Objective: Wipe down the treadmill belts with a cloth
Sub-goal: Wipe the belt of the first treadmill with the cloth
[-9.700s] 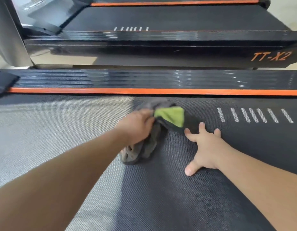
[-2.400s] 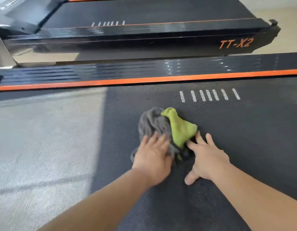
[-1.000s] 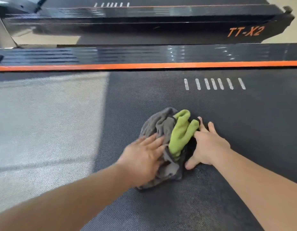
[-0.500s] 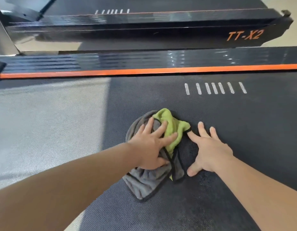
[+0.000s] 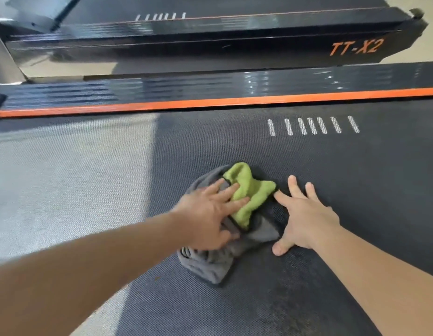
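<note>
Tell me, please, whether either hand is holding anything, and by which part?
Nothing is gripped. The left hand presses flat on the middle of the cloth; the right hand rests open on the belt.

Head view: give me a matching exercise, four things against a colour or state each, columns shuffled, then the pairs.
Things:
1. cloth
2. left hand
3. right hand
4. rail stripe

States:
A. orange
B. flat on the bare belt, beside the cloth
C. grey and green, bunched up
D. pressing down on the cloth

Pairs: 1-C, 2-D, 3-B, 4-A
</note>
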The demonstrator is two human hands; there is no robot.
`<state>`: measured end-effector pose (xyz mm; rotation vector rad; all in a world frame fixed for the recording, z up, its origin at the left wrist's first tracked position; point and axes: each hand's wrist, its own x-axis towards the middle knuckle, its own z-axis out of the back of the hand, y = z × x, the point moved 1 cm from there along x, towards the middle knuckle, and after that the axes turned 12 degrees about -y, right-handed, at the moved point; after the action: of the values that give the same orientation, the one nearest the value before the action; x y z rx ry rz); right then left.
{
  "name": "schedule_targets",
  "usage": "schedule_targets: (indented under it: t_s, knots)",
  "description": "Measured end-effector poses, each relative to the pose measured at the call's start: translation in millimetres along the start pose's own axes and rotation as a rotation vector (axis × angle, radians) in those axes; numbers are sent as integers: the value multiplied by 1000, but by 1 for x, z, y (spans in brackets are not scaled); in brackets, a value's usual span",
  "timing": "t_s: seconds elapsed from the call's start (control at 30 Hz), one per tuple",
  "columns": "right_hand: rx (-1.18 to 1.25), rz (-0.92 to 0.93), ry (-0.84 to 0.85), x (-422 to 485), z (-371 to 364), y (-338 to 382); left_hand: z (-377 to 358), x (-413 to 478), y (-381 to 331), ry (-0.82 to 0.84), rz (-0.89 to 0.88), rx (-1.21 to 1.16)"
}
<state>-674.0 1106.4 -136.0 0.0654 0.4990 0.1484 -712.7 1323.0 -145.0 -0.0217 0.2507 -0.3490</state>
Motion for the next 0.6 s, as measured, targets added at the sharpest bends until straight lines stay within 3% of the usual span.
schedule_targets:
  t_s: [0.03, 0.1, 0.2, 0.27, 0.33, 0.43, 0.53, 0.6]
  knots:
    - [-8, 6, 3, 0, 1, 1, 5, 4, 16, 14, 27, 15]
    - [-20, 16, 10, 1, 2, 2, 11, 18, 43, -24, 248, -46]
    - [-11, 2, 13, 1, 1, 2, 1, 30, 34, -129, 456, -182]
    - [-13, -2, 20, 1, 2, 2, -12, 20, 2, -123, 363, -188]
    - [-2, -2, 19, 1, 0, 1, -21, -1, -19, -108, 124, -134]
    - [8, -12, 21, 1, 0, 1, -19, -2, 13, -112, -69, -96]
    - [-14, 0, 24, 1, 2, 3, -8, 14, 41, -150, 248, -148]
    - [-18, -4, 19, 0, 2, 3, -6, 20, 20, -178, 405, -240]
